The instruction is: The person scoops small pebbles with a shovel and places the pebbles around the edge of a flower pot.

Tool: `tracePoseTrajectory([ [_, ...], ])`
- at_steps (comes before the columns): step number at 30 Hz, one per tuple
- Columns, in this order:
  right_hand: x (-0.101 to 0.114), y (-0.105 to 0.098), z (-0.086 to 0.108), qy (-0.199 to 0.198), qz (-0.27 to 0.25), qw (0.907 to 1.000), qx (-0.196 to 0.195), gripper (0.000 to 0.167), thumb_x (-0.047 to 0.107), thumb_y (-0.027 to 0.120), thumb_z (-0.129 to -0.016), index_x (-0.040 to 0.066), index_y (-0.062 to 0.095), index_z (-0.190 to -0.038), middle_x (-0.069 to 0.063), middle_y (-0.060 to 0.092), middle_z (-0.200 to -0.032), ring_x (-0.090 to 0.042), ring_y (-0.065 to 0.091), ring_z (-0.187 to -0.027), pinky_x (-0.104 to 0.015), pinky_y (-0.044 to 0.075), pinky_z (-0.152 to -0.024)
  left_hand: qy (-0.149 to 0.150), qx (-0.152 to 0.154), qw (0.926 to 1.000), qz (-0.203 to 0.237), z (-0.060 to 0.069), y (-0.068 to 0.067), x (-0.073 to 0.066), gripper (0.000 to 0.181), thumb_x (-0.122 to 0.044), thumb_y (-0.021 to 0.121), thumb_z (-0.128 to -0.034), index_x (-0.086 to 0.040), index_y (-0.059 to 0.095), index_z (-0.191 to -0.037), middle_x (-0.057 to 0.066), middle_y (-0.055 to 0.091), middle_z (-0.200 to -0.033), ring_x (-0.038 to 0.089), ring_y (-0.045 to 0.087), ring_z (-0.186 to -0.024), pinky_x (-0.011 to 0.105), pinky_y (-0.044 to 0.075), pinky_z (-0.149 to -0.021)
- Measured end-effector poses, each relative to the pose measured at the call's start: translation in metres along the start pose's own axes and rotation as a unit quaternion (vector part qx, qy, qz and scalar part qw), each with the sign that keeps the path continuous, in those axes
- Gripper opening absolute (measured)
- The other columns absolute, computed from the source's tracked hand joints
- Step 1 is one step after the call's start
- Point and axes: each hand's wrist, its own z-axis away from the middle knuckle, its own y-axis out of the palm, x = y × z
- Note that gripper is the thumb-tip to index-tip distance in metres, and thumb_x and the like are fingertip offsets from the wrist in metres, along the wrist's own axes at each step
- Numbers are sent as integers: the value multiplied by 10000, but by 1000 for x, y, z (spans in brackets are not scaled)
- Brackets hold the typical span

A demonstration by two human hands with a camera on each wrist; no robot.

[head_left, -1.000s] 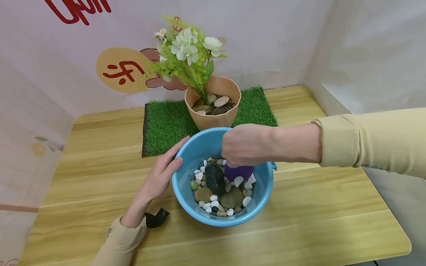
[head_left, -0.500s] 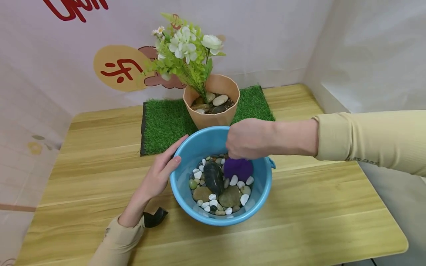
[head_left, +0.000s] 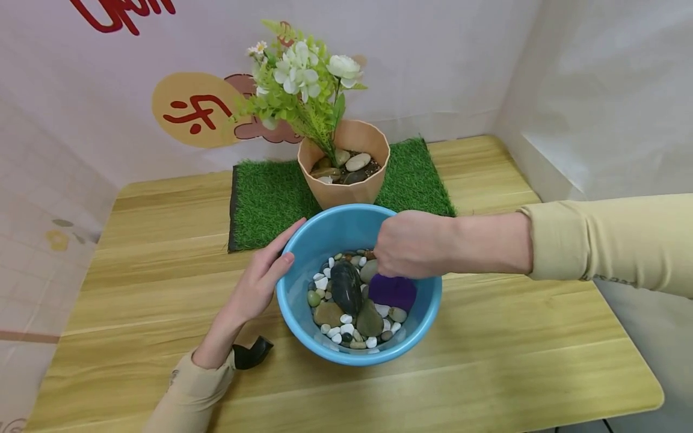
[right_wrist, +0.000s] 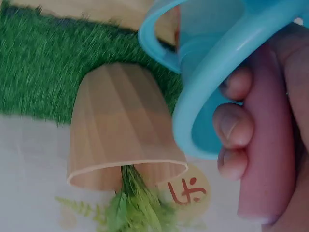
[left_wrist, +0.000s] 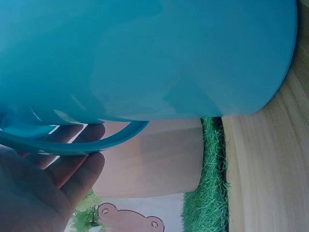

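Observation:
A light blue bucket (head_left: pixel 360 361) stands on the wooden table, its bottom covered with white, grey and brown stones. My left hand (head_left: pixel 260 282) holds it at the left, thumb at the rim and fingers outside; in the left wrist view the fingers (left_wrist: pixel 84 174) lie by the blue bail. Over the right rim, my right hand (head_left: pixel 414 245) grips a small shovel by its pink handle (right_wrist: pixel 267 145). Its purple blade (head_left: pixel 392 291) lies among the stones, the tip hidden. Left of the blade are a large black stone (head_left: pixel 345 287) and a brown stone (head_left: pixel 370 319).
Behind the bucket, a peach flowerpot (head_left: pixel 346 192) with white flowers and stones stands on a green turf mat (head_left: pixel 265 210). A black, bent object (head_left: pixel 253 353) is at my left wrist. Printed white walls enclose the back and sides.
My right hand has moved slightly right and towards me, and the purple blade with it. The brown stone beside the blade has turned, and a grey stone now shows near the hand. My left hand stays put.

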Motion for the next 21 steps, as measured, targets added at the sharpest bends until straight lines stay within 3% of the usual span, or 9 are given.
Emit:
tracePoseTrajectory([
  [4,-8,0,-4,-11,-459,9981,416,268,307,789,-900,255,663,-670,67,668,-657,-131,424,-523,-259,475,-493,-17,-8,10000,21,1,-1,0,544,-125,378,-1108,-83,344,-1650,280,608,-1477,415,708,-1202,228,618,-919],
  [8,-15,1,-6,-60,-781,9946,676,311,344,769,-919,234,646,-656,51,654,-635,-141,455,-521,-264,445,-505,5,37,10000,34,0,0,-1,545,-118,382,-1108,-81,342,-1650,284,610,-1473,417,711,-1198,243,626,-914],
  [12,-19,0,-5,-106,-901,9935,691,308,307,759,-921,230,634,-650,50,635,-617,-135,430,-518,-256,415,-499,14,26,10000,-3,-1,0,-2,545,-121,385,-1105,-70,346,-1646,286,637,-1438,411,731,-1163,256,632,-905],
  [17,-19,-3,-3,-30,-1122,9915,664,303,361,776,-920,233,653,-675,61,661,-650,-123,483,-546,-260,465,-534,7,0,10000,-74,0,0,-1,543,-119,386,-1105,-69,351,-1644,279,640,-1437,402,731,-1163,252,629,-908],
  [21,-11,0,1,116,-1034,9943,238,348,328,780,-913,239,606,-625,70,642,-621,-106,435,-531,-255,447,-503,36,-26,10000,-85,0,-1,0,544,-115,385,-1101,-74,356,-1643,279,644,-1431,400,732,-1155,250,629,-907],
])
